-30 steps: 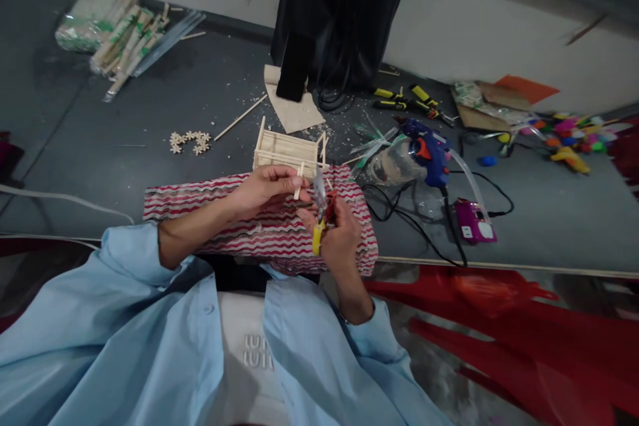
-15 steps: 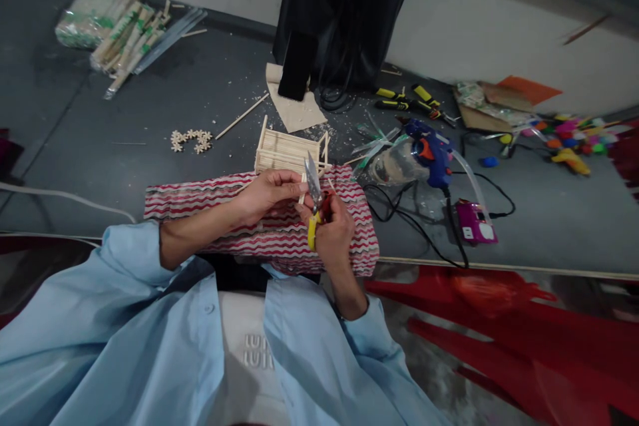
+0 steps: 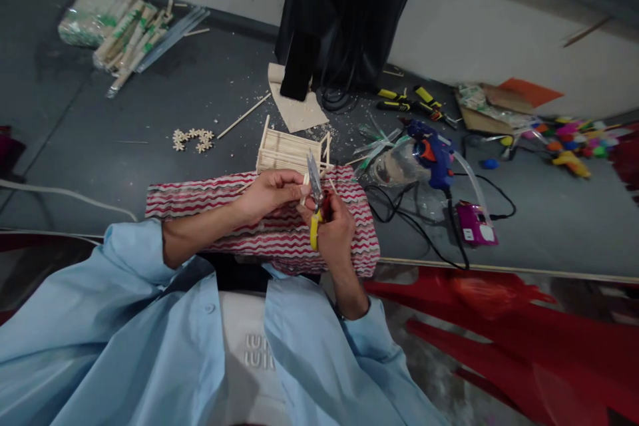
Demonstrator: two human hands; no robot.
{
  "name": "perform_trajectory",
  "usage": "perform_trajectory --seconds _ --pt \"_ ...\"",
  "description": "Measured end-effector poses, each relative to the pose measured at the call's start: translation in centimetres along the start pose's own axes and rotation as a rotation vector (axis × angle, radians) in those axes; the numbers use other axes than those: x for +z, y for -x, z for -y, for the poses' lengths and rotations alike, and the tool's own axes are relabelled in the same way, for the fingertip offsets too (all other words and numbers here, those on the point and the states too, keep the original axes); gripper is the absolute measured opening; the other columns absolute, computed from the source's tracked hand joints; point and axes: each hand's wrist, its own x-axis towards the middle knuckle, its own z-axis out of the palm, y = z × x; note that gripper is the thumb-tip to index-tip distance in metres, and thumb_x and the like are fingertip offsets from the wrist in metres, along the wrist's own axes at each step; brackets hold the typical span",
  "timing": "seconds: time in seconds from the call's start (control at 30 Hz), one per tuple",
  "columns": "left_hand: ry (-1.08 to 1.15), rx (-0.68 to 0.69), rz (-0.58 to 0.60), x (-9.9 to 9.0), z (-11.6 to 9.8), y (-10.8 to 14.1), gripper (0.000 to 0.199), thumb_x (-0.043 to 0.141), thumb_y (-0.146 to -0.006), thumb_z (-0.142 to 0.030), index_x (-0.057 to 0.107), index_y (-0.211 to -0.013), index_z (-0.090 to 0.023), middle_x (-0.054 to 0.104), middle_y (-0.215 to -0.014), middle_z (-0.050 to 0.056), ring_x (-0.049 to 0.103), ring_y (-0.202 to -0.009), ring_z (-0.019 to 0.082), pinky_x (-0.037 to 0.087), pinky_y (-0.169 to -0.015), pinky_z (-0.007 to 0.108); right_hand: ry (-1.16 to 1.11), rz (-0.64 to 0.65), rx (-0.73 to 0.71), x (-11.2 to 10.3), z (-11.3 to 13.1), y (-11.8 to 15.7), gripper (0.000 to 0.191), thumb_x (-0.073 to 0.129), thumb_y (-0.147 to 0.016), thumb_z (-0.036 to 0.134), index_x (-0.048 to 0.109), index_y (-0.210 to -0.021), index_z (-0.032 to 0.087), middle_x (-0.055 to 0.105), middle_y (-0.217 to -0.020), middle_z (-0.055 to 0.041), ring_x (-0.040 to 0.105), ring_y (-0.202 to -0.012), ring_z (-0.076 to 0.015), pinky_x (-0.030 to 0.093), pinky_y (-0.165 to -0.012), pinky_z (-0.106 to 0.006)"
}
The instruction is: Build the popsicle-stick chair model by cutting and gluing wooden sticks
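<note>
Between the thumb and fingers of my left hand (image 3: 272, 196) is a short pale wooden stick piece (image 3: 305, 188), held upright. My right hand (image 3: 337, 226) grips a pair of scissors (image 3: 315, 180) with yellow and red handles, their blades pointing up and away from me right beside the stick piece. Whether the blades touch the wood I cannot tell. Just beyond both hands lies a small frame built of thin wooden sticks (image 3: 287, 150), partly hidden by my fingers. Under my hands spreads a red-and-white wavy-striped cloth (image 3: 200, 196).
A blue glue gun (image 3: 434, 156) rests to the right, its black cable running near a purple box (image 3: 476, 223). Farther back are pliers (image 3: 424, 101), a phone (image 3: 299, 66) and a black bag (image 3: 344, 13). Bagged sticks (image 3: 130, 33) and small wooden flower shapes (image 3: 192, 138) lie left.
The whole view has shifted very slightly. My hands keep almost the same pose, with the scissors and the stick piece still close together.
</note>
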Motion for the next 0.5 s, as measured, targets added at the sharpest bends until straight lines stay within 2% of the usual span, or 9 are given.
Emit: perform_trajectory --seconds 0.23,0.37,0.5 --pt "-0.010 0.024 -0.001 0.2 0.0 0.0 0.047 0.081 -0.063 -0.055 0.068 -0.079 -0.012 0.063 -0.057 -0.002 0.033 -0.035 0.002 0.021 -0.034 0.018 0.013 -0.033 0.020 0.3 -0.3 0.0 0.029 0.065 -0.078 0.047 0.049 -0.076 0.023 0.055 -0.069 0.0022 0.047 -0.064 -0.0144 0.038 -0.064 -0.028" --pt "-0.085 0.079 0.004 0.0 -0.3 0.2 0.044 0.079 -0.068 -0.053 0.070 -0.079 -0.011 0.068 -0.064 0.001 0.043 -0.043 0.004 0.028 -0.041 0.018 -0.072 0.077 0.036 -0.8 0.0 -0.3 0.031 0.065 -0.076 0.050 0.051 -0.074 0.022 0.055 -0.068 0.0023 0.048 -0.062 -0.0136 0.040 -0.062 -0.028" --pt "-0.238 0.146 0.021 -0.5 -0.8 0.2 0.038 0.073 -0.078 -0.048 0.072 -0.076 -0.010 0.072 -0.072 0.005 0.049 -0.053 0.006 0.033 -0.048 0.019 -0.196 0.213 0.115 -3.5 0.0 -0.8 0.032 0.060 -0.079 0.053 0.057 -0.079 0.021 0.062 -0.071 -0.0004 0.052 -0.061 -0.0141 0.043 -0.060 -0.028"
